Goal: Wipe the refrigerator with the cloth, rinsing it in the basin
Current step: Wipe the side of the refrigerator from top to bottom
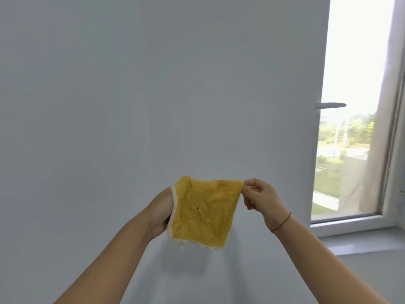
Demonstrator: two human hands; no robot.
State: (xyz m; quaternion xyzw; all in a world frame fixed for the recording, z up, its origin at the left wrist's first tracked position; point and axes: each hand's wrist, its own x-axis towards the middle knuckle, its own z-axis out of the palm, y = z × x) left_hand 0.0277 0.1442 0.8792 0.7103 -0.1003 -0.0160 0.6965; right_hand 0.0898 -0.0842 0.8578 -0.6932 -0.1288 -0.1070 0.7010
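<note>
the yellow cloth (203, 213) is held up in the air, spread almost flat between the two hands, its fuzzy face turned towards us, with a pale trim (172, 212) running down its left side and along the ragged bottom edge, and a small dark speck (197, 207) near its middle; the left hand (161, 212) holds the cloth by its left edge, the trim lying over the hand and the fingers hidden behind the fabric, so just how they curl i cannot see; the right hand (262, 199) pinches the upper right corner between thumb and fingertips, the other fingers curled in loosely, and a thin dark band (282, 222) circles that wrist; both bare forearms reach up from the bottom of the view; right behind the cloth stands the refrigerator (153, 95), a plain pale grey panel that fills most of the view, and the cloth hangs in front of it without clearly touching; off to the right is a window (350, 62) with bright daylight and greenery outside, a white handle (331, 105) sticking out level, and a grey sill (361, 240) below it
</note>
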